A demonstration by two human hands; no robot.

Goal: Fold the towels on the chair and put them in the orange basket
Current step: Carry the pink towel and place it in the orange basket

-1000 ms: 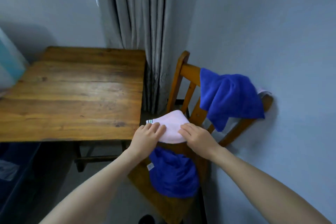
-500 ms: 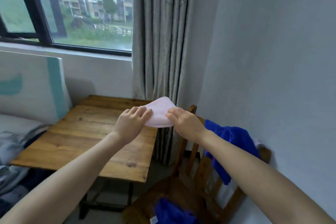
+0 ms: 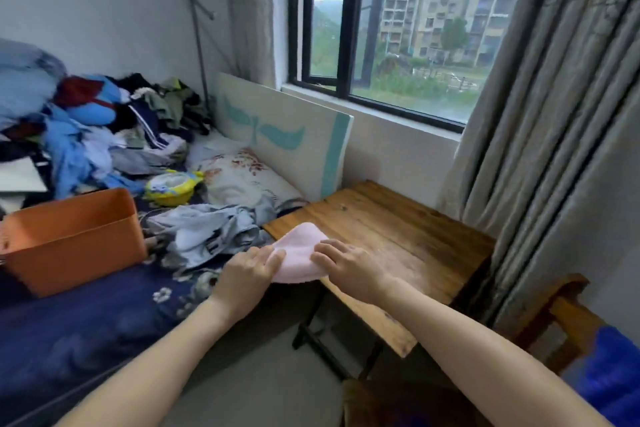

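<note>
My left hand (image 3: 247, 274) and right hand (image 3: 346, 265) each pinch a side of the folded pink towel (image 3: 300, 251), now carried from the chair (image 3: 562, 308) to the table (image 3: 398, 229) corner, so the orange basket (image 3: 72, 243) on the bed (image 3: 86, 329) looks next.

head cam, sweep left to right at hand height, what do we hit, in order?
orange basket → left hand → pink towel, held by both hands → right hand → blue towel at the far right edge.
</note>
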